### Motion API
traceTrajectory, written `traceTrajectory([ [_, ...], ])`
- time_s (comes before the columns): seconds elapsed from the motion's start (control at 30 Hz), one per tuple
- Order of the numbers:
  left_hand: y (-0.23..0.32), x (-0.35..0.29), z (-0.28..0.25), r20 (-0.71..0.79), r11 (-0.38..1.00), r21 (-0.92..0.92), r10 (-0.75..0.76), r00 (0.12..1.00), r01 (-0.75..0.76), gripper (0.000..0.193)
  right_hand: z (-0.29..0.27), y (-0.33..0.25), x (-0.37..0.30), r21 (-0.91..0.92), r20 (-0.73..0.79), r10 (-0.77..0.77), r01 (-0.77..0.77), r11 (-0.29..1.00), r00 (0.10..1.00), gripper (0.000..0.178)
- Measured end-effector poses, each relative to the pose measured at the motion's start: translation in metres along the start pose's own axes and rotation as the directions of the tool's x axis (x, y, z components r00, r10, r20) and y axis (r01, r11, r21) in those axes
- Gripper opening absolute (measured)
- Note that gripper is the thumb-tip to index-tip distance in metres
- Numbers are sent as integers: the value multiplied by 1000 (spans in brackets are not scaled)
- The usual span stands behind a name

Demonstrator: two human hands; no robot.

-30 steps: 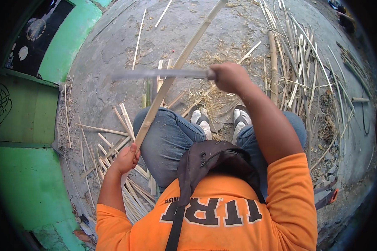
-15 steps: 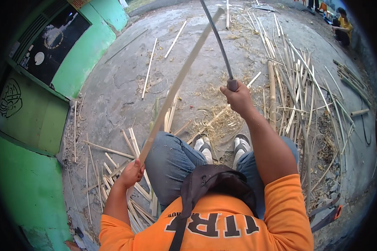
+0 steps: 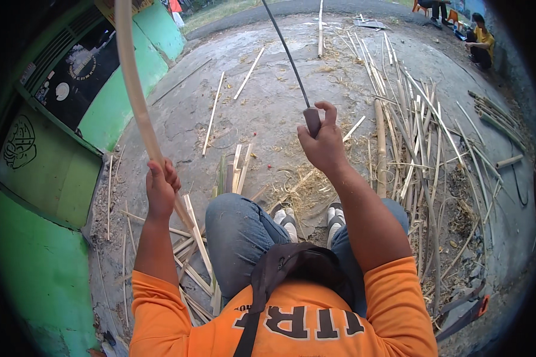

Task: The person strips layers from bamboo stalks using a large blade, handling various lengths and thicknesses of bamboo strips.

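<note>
My left hand [image 3: 162, 189] is closed around a long pale bamboo strip [image 3: 138, 95], which stands steeply upright and runs out of view at the top. Its lower end slopes down toward the pile of strips by my left knee. Raised in front of my right knee, my right hand [image 3: 324, 143] grips a long knife by its brown handle [image 3: 312, 121], with the index finger lifted off it. The knife's narrow dark blade [image 3: 290, 59] points up and away, seen nearly edge-on, apart from the strip.
Cut bamboo strips [image 3: 196, 235] lie beside my left leg, and more strips [image 3: 420, 137] are heaped on the right. Shavings [image 3: 301, 184] cover the concrete before my feet. A saw [image 3: 467, 315] lies at lower right. A green wall [image 3: 36, 262] borders the left; people sit far right.
My left hand has moved up and left, swinging the bamboo strip more upright and away from the knife. My right hand has shifted slightly left and lower, and its index finger has lifted.
</note>
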State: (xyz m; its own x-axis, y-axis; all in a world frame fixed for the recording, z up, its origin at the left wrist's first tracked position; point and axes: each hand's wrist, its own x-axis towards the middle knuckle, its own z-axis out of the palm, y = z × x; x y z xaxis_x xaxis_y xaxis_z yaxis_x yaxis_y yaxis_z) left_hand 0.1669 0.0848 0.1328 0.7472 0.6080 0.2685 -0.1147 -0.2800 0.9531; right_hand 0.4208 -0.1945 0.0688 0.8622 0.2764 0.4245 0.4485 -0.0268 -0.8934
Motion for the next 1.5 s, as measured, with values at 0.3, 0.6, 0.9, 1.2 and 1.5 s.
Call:
traceTrajectory([
  [0.3,55,40,91,24,936,-273,236,971,-221,71,9,-14,-2,13,188,-402,407,913,896,30],
  [0.6,39,25,164,78,897,-397,247,966,-197,74,8,-32,-15,-47,299,-309,337,940,903,54],
  [0.9,24,17,196,28,844,-493,258,966,-211,75,8,-12,-24,-63,353,-196,233,971,915,75],
  [1.2,10,11,202,17,852,-421,349,937,-310,71,0,-22,-32,-276,338,-215,315,908,916,38],
  [1.5,19,-12,121,-137,740,437,616,776,-510,69,-5,-15,-29,-322,331,-252,360,876,909,41],
])
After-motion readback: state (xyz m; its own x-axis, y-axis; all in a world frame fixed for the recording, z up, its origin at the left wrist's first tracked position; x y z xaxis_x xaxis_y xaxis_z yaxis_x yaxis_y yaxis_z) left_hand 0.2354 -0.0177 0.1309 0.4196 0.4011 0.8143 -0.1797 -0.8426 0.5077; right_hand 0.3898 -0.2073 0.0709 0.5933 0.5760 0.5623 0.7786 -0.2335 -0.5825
